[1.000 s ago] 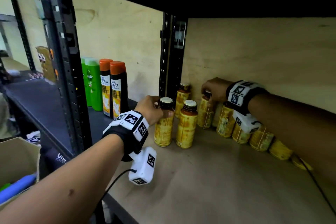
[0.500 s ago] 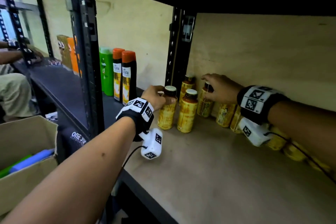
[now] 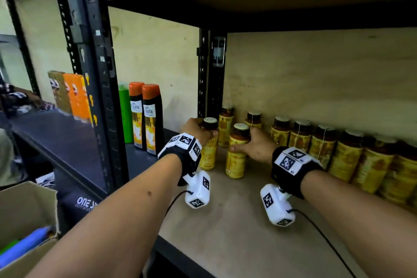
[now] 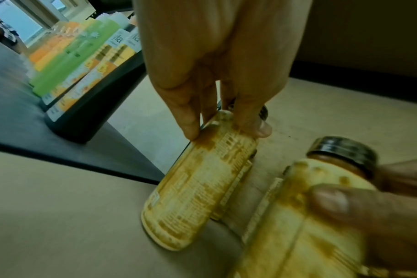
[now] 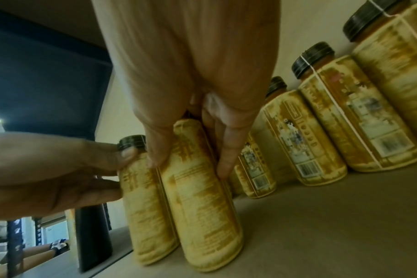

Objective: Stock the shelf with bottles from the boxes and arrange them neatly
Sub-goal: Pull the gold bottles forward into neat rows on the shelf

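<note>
Right now both hands are on yellow bottles that stand on the wood shelf (image 3: 237, 228). The left hand (image 3: 196, 130) has its fingers (image 4: 188, 120) and thumb curled round the top part of the left bottle (image 3: 208, 144), just under its dark cap. The right hand (image 3: 257, 146) wraps the right bottle (image 3: 237, 151) the same way, thumb on the front, fingers (image 5: 226, 156) round the back. Both bottles stand up straight, side by side, w/ only a thin gap in the head view; in the right wrist view they look like they touch. They sit near the left end of the shelf, a bit in front of the back row (image 3: 338, 151). That row is lots of the same yellow bottles w/ dark caps, lined up along the back wall (image 3: 316, 74) & going off to the right. 2 more of them (image 3: 225, 124) stand just behind the held pair, next to the black post (image 3: 212, 74). Past the post, on the dark shelf (image 3: 56, 135) to the left, stand 2 black bottles w/ orange caps (image 3: 146, 117), a green bottle (image 3: 125, 115) & orange boxes (image 3: 74, 95). Down at the bottom left is a brown box (image 3: 24, 214) w/ a blue thing (image 3: 24, 244) inside. Each wrist has a black band w/ white tags & a small white camera (image 3: 197, 189) hanging under it.
</note>
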`<act>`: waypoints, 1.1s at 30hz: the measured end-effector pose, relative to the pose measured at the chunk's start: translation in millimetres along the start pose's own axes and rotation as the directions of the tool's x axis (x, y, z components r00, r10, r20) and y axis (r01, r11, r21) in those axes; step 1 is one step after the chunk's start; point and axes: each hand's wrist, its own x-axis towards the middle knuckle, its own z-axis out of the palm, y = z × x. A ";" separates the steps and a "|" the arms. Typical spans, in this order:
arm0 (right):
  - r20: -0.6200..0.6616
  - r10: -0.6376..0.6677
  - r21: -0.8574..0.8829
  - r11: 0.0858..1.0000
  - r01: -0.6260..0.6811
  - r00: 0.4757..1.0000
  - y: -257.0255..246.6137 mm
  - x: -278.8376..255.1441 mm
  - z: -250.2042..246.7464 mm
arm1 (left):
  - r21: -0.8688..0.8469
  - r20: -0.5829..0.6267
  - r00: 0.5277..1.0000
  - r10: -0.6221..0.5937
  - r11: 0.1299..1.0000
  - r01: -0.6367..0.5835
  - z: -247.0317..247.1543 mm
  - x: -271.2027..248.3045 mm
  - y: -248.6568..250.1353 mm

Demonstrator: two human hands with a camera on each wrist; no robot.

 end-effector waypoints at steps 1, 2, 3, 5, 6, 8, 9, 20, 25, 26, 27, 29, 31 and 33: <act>-0.026 0.000 -0.002 1.000 0.000 1.000 0.9 -0.1 1.8 | 0.001 0.007 1.000 0.002 1.000 -0.002 1.2 6.4 -0.4; -0.042 0.008 0.002 1.000 -0.008 0.999 -0.1 -1.5 3.2 | -0.001 0.012 1.000 0.007 1.000 -0.007 1.9 12.3 -0.5; -0.058 0.013 0.001 1.000 -0.013 0.998 -1.4 -2.1 5.2 | 0.000 0.012 1.000 0.010 1.000 -0.010 2.2 17.7 -1.7; -0.066 0.026 -0.022 0.999 -0.028 0.997 -3.1 -3.1 5.6 | 0.016 0.013 1.000 0.013 1.000 -0.013 3.8 26.8 -4.3; -0.053 0.041 -0.015 0.999 -0.042 0.998 -3.1 -3.1 4.6 | 0.021 0.019 1.000 0.016 1.000 -0.017 4.9 30.9 -5.1; -0.036 0.060 0.018 0.998 -0.059 0.998 -5.2 -5.1 3.7 | 0.037 0.018 1.000 0.016 0.999 -0.017 5.7 37.2 -5.9; -0.033 0.072 0.034 0.997 -0.071 0.997 -6.5 -5.7 3.8 | 0.048 0.011 1.000 0.018 0.999 -0.018 5.7 40.0 -6.2; -0.061 0.129 0.043 0.991 -0.127 0.990 -6.7 -4.8 9.0 | 0.317 0.046 0.993 0.107 0.941 -0.116 -6.9 34.9 3.0; -0.056 0.125 0.047 0.991 -0.123 0.991 -6.3 -6.2 8.9 | 0.284 0.087 0.990 0.109 0.950 -0.129 -12.8 31.2 -5.2; -0.064 0.122 0.051 0.992 -0.119 0.991 -6.6 -7.0 9.5 | 0.262 0.087 0.990 0.114 0.956 -0.133 -11.3 30.4 -6.7; -0.074 0.125 0.049 0.991 -0.121 0.989 -6.8 -7.2 10.5 | 0.239 0.084 0.990 0.116 0.962 -0.133 -9.9 29.9 -7.7; -0.098 0.129 0.027 0.992 -0.127 0.987 -7.4 -6.6 12.7 | 0.205 0.066 0.992 0.112 0.971 -0.123 -8.6 29.1 -10.3; -0.101 0.134 0.033 0.991 -0.131 0.986 -7.8 -5.7 15.0 | 0.168 0.056 0.993 0.106 0.979 -0.114 -7.7 30.2 -13.8; -0.096 0.142 0.032 0.990 -0.139 0.985 -8.3 -4.7 16.3 | 0.141 0.054 0.992 0.114 0.983 -0.121 -6.9 29.0 -16.1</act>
